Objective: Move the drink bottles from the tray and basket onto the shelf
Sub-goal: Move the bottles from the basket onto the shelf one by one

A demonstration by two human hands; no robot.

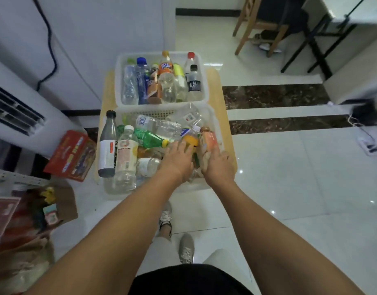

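Two white baskets of drink bottles sit on a pale wooden tray (222,107) on the floor. The far basket (201,60) holds several upright bottles, among them an orange soda bottle (165,66). The near basket (213,124) holds several bottles lying down, including a green bottle (150,138) and a dark grey bottle (107,143). My right hand (218,167) grips a peach-labelled bottle (207,141) at the basket's right side. My left hand (178,157) reaches in beside it, fingers laid on an orange-capped bottle (190,140); its grip is hidden.
A red carton (71,155) lies left of the tray, beside a white air-conditioner unit (17,116). Bags and clutter (34,211) fill the lower left. A wooden chair (260,26) and a black table frame (319,39) stand at the far right. My feet (176,231) are just below the near basket.
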